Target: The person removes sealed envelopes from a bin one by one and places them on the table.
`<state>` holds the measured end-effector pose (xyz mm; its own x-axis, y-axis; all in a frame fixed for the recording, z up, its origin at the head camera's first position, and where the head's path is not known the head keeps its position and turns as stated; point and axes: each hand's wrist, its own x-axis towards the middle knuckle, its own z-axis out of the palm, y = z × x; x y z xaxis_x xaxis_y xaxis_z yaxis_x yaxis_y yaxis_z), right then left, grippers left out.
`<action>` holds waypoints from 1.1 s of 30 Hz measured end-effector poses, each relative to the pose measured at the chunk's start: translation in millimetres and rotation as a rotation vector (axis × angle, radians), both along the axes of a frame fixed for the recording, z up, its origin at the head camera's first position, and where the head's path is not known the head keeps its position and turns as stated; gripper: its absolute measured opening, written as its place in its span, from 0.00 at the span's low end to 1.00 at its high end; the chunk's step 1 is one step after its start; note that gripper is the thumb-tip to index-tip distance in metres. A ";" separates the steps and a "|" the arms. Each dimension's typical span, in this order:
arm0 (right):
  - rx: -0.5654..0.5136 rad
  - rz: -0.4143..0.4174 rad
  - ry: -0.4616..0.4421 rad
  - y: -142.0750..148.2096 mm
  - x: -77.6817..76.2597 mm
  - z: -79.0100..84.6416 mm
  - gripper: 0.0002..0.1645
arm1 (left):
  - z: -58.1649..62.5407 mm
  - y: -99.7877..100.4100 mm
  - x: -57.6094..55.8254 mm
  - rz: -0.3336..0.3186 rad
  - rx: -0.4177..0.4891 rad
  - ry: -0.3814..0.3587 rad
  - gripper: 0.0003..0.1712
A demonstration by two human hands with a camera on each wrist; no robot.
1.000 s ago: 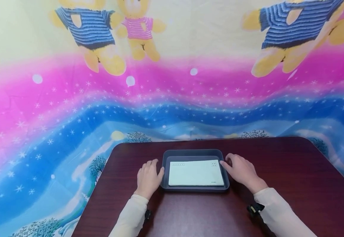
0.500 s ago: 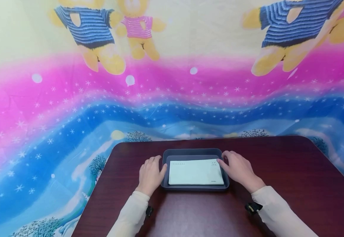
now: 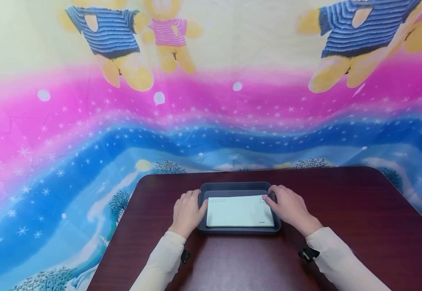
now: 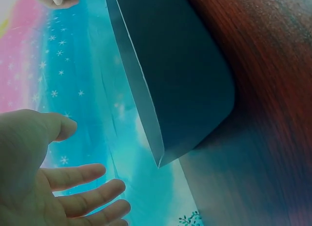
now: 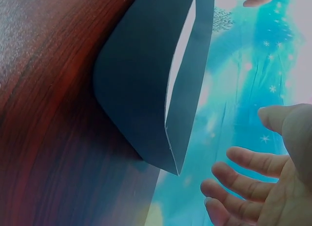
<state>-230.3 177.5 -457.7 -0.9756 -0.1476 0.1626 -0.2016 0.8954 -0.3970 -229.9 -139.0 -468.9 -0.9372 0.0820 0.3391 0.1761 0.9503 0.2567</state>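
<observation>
A dark grey tray (image 3: 240,230) sits on the table, holding a small stack of white envelopes (image 3: 238,212). Beside its left end is my left hand (image 3: 187,210), the thumb reaching over the rim. My right hand (image 3: 290,206) mirrors it at the right end, its thumb overlapping the top envelope's corner in the head view. In the left wrist view, that hand's fingers (image 4: 92,196) are spread and relaxed, with a gap to the tray wall (image 4: 185,79). The right wrist view likewise has loosely bent fingers (image 5: 243,182) apart from the tray's dark side (image 5: 136,79).
The dark red wooden table (image 3: 356,218) has rounded far corners. Close behind it hangs a printed curtain (image 3: 211,101) with bears and snowflakes. Each forearm has a white sleeve and a black wrist device, such as the right wrist camera (image 3: 309,254).
Both hands have moved inward toward the tray's ends, and their thumbs now reach over its rim. The tray and envelopes have stayed in place.
</observation>
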 end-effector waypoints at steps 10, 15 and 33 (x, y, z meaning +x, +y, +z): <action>0.011 0.029 0.006 -8.0 -1.7 -2.3 0.23 | -2.5 -1.1 -8.0 0.001 -0.005 -0.006 0.26; -0.002 0.047 -0.003 -12.8 -4.2 -4.6 0.21 | -7.1 -4.2 -13.4 0.020 -0.013 -0.024 0.26; 0.010 0.064 -0.025 -19.2 -10.9 -6.4 0.19 | -35.1 -8.3 -31.0 0.048 -0.092 -0.114 0.20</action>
